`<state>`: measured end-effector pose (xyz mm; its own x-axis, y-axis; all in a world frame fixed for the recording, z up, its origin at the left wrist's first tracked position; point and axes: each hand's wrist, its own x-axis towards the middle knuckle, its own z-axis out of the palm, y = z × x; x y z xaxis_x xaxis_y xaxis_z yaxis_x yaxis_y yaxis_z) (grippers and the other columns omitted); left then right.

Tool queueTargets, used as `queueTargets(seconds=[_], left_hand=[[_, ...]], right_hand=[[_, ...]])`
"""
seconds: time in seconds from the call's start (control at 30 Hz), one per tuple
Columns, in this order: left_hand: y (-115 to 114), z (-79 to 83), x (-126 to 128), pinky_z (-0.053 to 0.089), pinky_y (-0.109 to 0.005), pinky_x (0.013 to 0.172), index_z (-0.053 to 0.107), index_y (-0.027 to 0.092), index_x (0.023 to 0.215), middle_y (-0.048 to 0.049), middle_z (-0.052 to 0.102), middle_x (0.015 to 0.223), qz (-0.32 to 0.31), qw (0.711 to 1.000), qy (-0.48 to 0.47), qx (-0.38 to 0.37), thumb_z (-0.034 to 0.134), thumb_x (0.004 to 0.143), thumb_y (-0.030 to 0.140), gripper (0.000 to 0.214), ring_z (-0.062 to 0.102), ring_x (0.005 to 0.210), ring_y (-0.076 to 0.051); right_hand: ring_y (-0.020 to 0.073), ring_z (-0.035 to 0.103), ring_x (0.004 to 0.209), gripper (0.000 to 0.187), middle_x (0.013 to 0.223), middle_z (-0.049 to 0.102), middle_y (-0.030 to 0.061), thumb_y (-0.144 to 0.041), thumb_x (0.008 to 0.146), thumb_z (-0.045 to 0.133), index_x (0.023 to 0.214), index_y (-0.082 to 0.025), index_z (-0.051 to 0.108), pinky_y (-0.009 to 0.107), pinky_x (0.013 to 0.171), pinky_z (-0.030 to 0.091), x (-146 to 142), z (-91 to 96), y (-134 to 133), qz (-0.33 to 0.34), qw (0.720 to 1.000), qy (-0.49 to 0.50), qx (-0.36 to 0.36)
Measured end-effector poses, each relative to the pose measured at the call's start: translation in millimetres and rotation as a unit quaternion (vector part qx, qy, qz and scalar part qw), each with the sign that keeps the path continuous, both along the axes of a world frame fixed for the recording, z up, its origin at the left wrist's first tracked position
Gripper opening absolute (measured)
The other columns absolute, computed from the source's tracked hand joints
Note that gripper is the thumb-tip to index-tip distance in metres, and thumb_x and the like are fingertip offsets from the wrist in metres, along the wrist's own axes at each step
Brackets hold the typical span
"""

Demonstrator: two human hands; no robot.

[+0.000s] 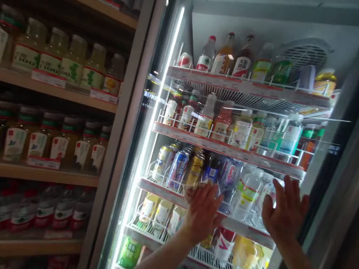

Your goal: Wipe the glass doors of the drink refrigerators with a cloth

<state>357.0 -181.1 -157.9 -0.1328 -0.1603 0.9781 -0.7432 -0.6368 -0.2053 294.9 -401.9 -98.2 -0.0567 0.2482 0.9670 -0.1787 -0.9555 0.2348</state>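
Note:
In front of me stands a lit drinks fridge with a glass door (316, 13); reflections show on the glass. My left hand (201, 211) is raised at the middle of the door, its fingers over a small crumpled, pale cloth (191, 190), which it presses toward the glass. Part of the cloth is hidden under the hand. Farther right, my right hand (285, 211) is up with fingers spread and holds nothing. It appears to rest against the glass near the door's right side. Behind the hands are drink cans (178, 169) and clear bottles (248, 191).
Wire shelves inside the fridge carry bottles (223, 123), cans and cartons. On the left, beyond the metal door frame (127, 100), wooden shelves (34, 173) hold rows of bottled juice (51, 58). A dark frame (328, 191) borders the glass on the right.

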Motion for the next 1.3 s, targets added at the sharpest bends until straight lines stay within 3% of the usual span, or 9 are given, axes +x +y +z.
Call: queueTargets(seconds=[0.17, 0.33, 0.43, 0.6, 0.7, 0.93, 1.07, 1.17, 1.3], left_hand=[[20, -5.9, 19, 0.032, -0.038, 0.109, 0.044, 0.013, 0.13, -0.0107, 0.052, 0.133, 0.004, 0.996, -0.045, 0.076, 0.042, 0.085, 0.015, 0.045, 0.026, 0.138, -0.02], [92, 40.4, 68, 0.02, -0.052, 0.113, 0.025, 0.011, 0.142, -0.0192, 0.031, 0.147, 0.062, 0.987, 0.037, -0.146, 0.04, 0.09, 0.024, 0.056, 0.014, 0.142, -0.026], [75, 46.6, 61, 0.015, -0.055, 0.114, 0.022, 0.013, 0.144, -0.018, 0.026, 0.149, 0.04, 0.971, 0.073, -0.222, 0.035, 0.092, 0.025, 0.054, 0.01, 0.142, -0.026], [-1, 26.0, 13, 0.023, -0.043, 0.116, 0.037, 0.01, 0.137, -0.0132, 0.041, 0.143, -0.081, 0.978, -0.04, 0.189, 0.042, 0.089, 0.033, 0.053, 0.02, 0.141, -0.023], [13, 36.9, 17, 0.019, -0.036, 0.117, 0.047, 0.015, 0.13, -0.0064, 0.044, 0.141, -0.024, 0.951, -0.083, 0.297, 0.039, 0.09, 0.028, 0.042, 0.024, 0.139, -0.019], [91, 93.2, 73, 0.016, -0.054, 0.112, 0.035, 0.01, 0.138, -0.0187, 0.036, 0.145, 0.076, 0.972, 0.086, -0.205, 0.037, 0.09, 0.032, 0.053, 0.019, 0.14, -0.029], [31, 59.7, 39, 0.019, -0.045, 0.114, 0.036, 0.015, 0.137, -0.0109, 0.045, 0.14, 0.005, 0.998, -0.02, 0.058, 0.04, 0.088, 0.027, 0.051, 0.021, 0.14, -0.023], [15, 42.5, 24, 0.019, -0.038, 0.115, 0.044, 0.022, 0.132, -0.0041, 0.047, 0.14, -0.017, 0.955, -0.11, 0.276, 0.041, 0.088, 0.022, 0.044, 0.029, 0.138, -0.017], [65, 70.1, 51, 0.021, -0.045, 0.112, 0.046, 0.024, 0.13, -0.0062, 0.047, 0.139, 0.061, 0.992, -0.04, 0.104, 0.041, 0.09, 0.028, 0.041, 0.029, 0.138, -0.022]], right_hand=[[0.03, 0.037, 0.133, 0.049, 0.14, 0.045, 0.0143, -0.028, 0.087, 0.043, 0.134, -0.018, 0.044, 0.052, 0.109, 0.025, -2, -0.1, -5, 0.007, 1.0, 0.01, -0.002], [0.0292, 0.037, 0.134, 0.045, 0.139, 0.047, 0.0152, -0.026, 0.086, 0.043, 0.13, -0.015, 0.048, 0.051, 0.11, 0.024, -3, 0.8, 1, 0.004, 1.0, 0.003, 0.001], [0.0293, 0.036, 0.134, 0.045, 0.139, 0.046, 0.0166, -0.025, 0.087, 0.043, 0.13, -0.013, 0.047, 0.051, 0.11, 0.024, -2, 1.0, 2, 0.01, 1.0, -0.002, -0.002], [0.0278, 0.036, 0.134, 0.047, 0.14, 0.045, 0.0146, -0.028, 0.088, 0.041, 0.134, -0.017, 0.045, 0.049, 0.11, 0.023, -1, 0.2, -3, 0.019, 1.0, -0.008, -0.019], [0.0286, 0.036, 0.134, 0.047, 0.141, 0.045, 0.0141, -0.028, 0.088, 0.041, 0.133, -0.017, 0.045, 0.051, 0.11, 0.022, -2, -0.2, -3, 0.026, 1.0, 0.004, -0.007], [0.0282, 0.033, 0.136, 0.048, 0.141, 0.044, 0.0142, -0.024, 0.086, 0.045, 0.133, -0.017, 0.044, 0.052, 0.11, 0.023, -3, 0.1, 2, 0.013, 1.0, 0.014, 0.009], [0.0269, 0.033, 0.136, 0.047, 0.141, 0.044, 0.0138, -0.025, 0.087, 0.044, 0.133, -0.018, 0.044, 0.05, 0.11, 0.022, -3, -0.6, 0, 0.004, 1.0, 0.017, 0.015], [0.0275, 0.034, 0.135, 0.046, 0.14, 0.046, 0.0148, -0.026, 0.087, 0.042, 0.132, -0.016, 0.045, 0.05, 0.11, 0.023, -4, -0.7, -2, -0.002, 1.0, 0.014, 0.003], [0.0281, 0.034, 0.135, 0.048, 0.14, 0.045, 0.0148, -0.024, 0.086, 0.044, 0.134, -0.017, 0.043, 0.051, 0.11, 0.024, -4, 0.0, 0, 0.003, 1.0, 0.015, -0.001]])
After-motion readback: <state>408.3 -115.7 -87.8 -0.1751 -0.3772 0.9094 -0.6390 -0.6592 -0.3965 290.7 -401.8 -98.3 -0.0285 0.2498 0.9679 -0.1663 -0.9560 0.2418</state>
